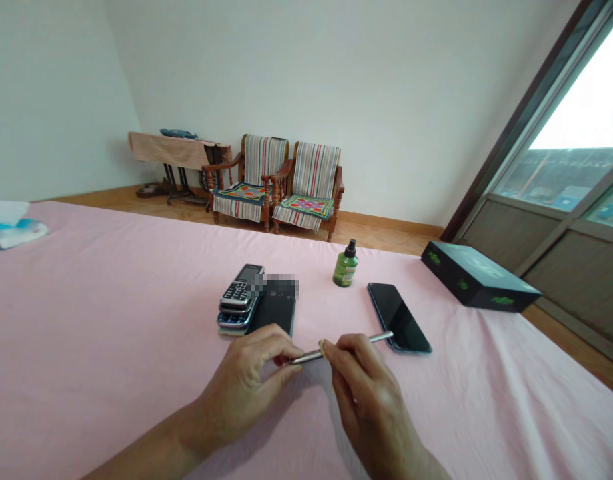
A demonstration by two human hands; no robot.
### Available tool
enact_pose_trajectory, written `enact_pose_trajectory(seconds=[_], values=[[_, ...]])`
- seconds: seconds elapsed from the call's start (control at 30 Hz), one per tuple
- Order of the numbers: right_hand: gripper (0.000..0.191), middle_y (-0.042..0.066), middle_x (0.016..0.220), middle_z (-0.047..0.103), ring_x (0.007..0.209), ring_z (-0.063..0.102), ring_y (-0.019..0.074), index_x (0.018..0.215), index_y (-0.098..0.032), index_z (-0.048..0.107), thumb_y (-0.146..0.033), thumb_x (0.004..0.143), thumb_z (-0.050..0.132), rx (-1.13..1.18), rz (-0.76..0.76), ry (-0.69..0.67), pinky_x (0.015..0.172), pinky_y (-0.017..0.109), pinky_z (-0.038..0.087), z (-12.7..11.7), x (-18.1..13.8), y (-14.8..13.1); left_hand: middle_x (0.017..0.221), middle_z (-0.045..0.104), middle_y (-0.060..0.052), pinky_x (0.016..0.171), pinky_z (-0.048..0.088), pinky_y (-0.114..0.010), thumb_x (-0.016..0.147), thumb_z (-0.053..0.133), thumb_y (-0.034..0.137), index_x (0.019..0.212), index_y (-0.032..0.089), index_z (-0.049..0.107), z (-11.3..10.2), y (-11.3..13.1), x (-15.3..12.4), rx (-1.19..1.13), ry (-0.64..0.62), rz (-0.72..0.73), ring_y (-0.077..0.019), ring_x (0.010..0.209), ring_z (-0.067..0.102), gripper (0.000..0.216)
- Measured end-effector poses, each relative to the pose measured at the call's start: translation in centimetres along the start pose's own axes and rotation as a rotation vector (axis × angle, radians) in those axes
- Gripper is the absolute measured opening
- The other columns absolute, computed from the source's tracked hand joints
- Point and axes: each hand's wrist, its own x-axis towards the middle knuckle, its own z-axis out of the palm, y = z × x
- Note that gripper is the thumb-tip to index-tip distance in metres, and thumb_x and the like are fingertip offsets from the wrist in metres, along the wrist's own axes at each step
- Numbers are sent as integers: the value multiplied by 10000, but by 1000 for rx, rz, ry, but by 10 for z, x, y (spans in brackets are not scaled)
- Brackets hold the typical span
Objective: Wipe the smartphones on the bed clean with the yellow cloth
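A thin silver metal rod point(336, 349), like a small screwdriver or stylus, is held between both hands above the pink tablecloth point(111, 320). My left hand point(251, 387) pinches its left end with fingers closed. My right hand point(361, 393) grips the middle of the rod, and the far tip points at a dark smartphone point(399, 317) lying flat to the right. Just beyond my left hand sit a stack of keypad phones point(240, 300) and a dark flat phone point(276, 308) beside it.
A small green spray bottle point(345, 265) stands behind the phones. A black box point(479, 277) lies at the right table edge. A white and blue packet point(9, 227) lies far left. Two striped wooden chairs point(281, 190) and a window are beyond.
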Motion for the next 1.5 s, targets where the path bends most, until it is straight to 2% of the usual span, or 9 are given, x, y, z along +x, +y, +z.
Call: enact_pose_trajectory(seconds=[0.17,0.3,0.43,0.67,0.87,1.5], values=[[286,77,868,560,752,592,176,1079,-138,647,-42,887,459,-17,76,50,660,291,540,-6,1,6,766,634,-21,629,466,-242,856,616,130,839,170,685,0,-2,1,13,10,-20,-153,699,613,81],[279,77,914,561,801,603,165,1074,-146,641,-34,872,483,-24,50,135,673,258,538,-13,1,11,750,629,-22,619,466,-246,852,610,138,822,167,694,-1,-1,2,10,16,-67,-155,685,613,95],[298,70,886,550,762,590,153,1092,-142,637,-23,874,474,44,23,78,636,243,537,-9,-2,7,741,625,-23,615,465,-250,851,605,145,821,170,701,-1,-1,3,15,19,-78,-158,679,611,104],[336,84,904,569,796,596,172,1148,-147,612,-23,878,456,53,2,44,666,265,552,0,-5,4,739,623,-23,607,463,-245,856,596,146,830,170,700,-1,-1,2,18,22,-54,-156,671,607,110],[290,85,897,580,788,597,186,1078,-161,629,-38,881,454,-10,40,72,681,299,552,-3,-3,4,749,624,-19,617,467,-239,859,594,134,838,175,698,-1,-1,2,23,23,-54,-151,683,610,114],[292,76,889,570,790,575,190,1032,-178,621,-26,873,428,23,78,34,702,322,535,-3,-2,2,743,614,-23,611,464,-245,865,584,147,839,169,693,0,0,3,22,18,-54,-156,680,602,114]])
